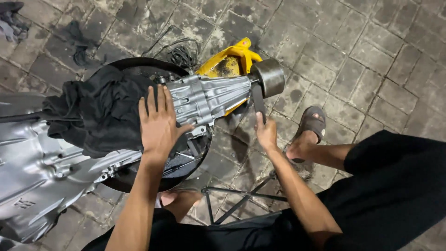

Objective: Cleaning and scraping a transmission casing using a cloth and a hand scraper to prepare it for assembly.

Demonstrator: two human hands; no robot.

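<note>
Your forearms come up from the bottom of the view, and both run out to the silver gearbox housing [204, 97], a long cast-metal casing lying on its side across a dark round tyre [139, 65] on the paved floor [371, 56]. That casting looks heavy and rigid to me, ribbed and probably slick with oil, so I'd judge the ribs and flanges the safest purchase, not the smooth tail. Your left hand [159, 123] lies flat, fingers spread, grip released, palm pressing where the black cloth [100, 111] meets the housing's middle. Your right hand [265, 132] sits lower at the tail end, its fingers up against a dark flat bar [257, 100] hanging below the round metal flange [269, 76]; whether that grip is clenched around the bar I cannot tell. So the housing lies under your left palm and just above your right. Behind the tail stands a yellow jack [230, 62], with a tangle of black cable [183, 53] beyond. A sandalled foot [307, 132] rests right of your hand.
</note>
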